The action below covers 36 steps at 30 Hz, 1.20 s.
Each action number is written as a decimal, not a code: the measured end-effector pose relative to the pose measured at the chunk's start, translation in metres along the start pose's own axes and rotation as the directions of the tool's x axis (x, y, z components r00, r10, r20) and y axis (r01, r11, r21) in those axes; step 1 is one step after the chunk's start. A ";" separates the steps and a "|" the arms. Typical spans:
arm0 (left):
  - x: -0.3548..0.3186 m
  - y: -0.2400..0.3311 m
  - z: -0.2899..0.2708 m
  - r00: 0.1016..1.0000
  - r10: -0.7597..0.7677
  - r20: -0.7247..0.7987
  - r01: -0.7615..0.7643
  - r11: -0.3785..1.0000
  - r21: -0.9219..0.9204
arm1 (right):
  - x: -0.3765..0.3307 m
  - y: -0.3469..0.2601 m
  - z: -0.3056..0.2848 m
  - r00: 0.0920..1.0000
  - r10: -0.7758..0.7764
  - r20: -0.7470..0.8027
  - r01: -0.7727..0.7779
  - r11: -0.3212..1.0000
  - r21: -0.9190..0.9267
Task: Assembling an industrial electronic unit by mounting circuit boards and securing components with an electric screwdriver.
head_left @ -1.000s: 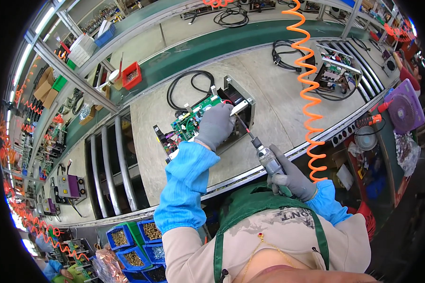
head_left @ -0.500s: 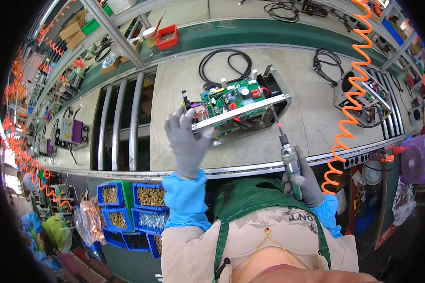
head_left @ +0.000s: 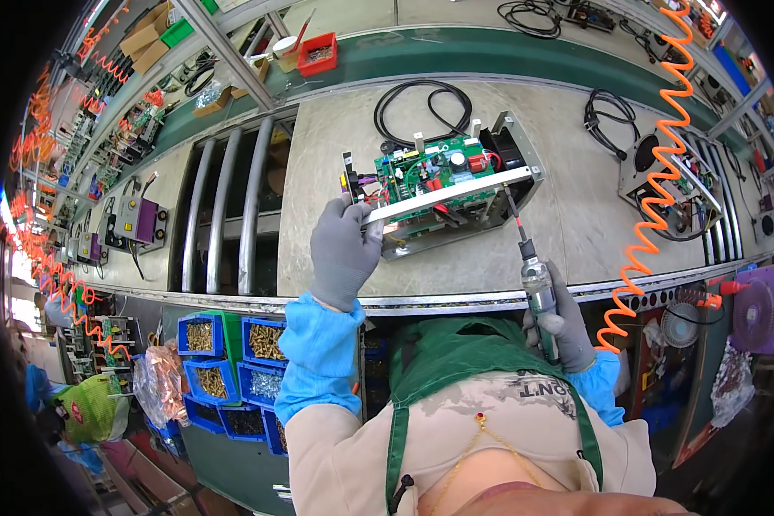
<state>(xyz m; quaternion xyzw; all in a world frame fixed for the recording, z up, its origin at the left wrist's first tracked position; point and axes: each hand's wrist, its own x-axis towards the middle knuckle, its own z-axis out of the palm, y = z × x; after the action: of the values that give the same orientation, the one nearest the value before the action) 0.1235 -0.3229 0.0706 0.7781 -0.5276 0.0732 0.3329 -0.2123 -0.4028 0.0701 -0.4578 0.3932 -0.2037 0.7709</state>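
An open electronics chassis (head_left: 456, 225) with a green circuit board (head_left: 423, 175) and a black fan at its right end sits on the workbench. Along its near upper edge runs a white metal bar (head_left: 447, 197). My gloved left hand (head_left: 347, 249) grips the chassis at the bar's left end, its fingers closed around the corner. In my gloved right hand (head_left: 568, 327) is a pneumatic screwdriver (head_left: 538, 288), held near the bench's front edge. Its long bit (head_left: 514, 211) points up to the bar's right end; I cannot tell whether the tip sits in a screw.
A black power cable (head_left: 423, 113) lies coiled behind the chassis. The orange coiled air hose (head_left: 649, 206) hangs at the right, near another open unit (head_left: 671, 185). Metal rollers (head_left: 254, 206) adjoin the bench on the left. Blue bins (head_left: 264, 340) of screws stand below the front edge.
My left hand has closed on the chassis's left corner from an open position just beside it. The right hand with the screwdriver has barely shifted; the whole view has moved slightly.
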 end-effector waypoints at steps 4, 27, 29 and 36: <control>-0.009 0.012 0.004 1.000 -0.031 0.005 0.031 0.999 -0.007 | -0.001 -0.006 -0.002 1.000 -0.002 -0.028 0.003 1.000 0.018; -0.150 -0.095 -0.023 0.636 -0.587 -0.500 0.659 0.751 -0.043 | 0.007 0.028 -0.036 0.947 0.049 0.317 -0.116 0.973 0.197; -0.199 -0.126 -0.035 0.558 -0.710 -0.431 0.818 0.384 0.427 | 0.013 0.026 -0.029 0.932 0.116 0.343 -0.155 0.984 0.090; -0.204 -0.130 -0.043 0.431 -0.852 -0.297 0.902 0.419 0.105 | 0.026 0.004 -0.004 0.869 0.200 0.452 -0.156 0.979 -0.132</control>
<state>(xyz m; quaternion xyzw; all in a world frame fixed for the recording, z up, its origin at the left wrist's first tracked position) 0.1584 -0.1115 -0.0485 0.9619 0.0088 0.0296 0.2718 -0.1999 -0.4205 0.0542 -0.4894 0.2476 0.0013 0.8362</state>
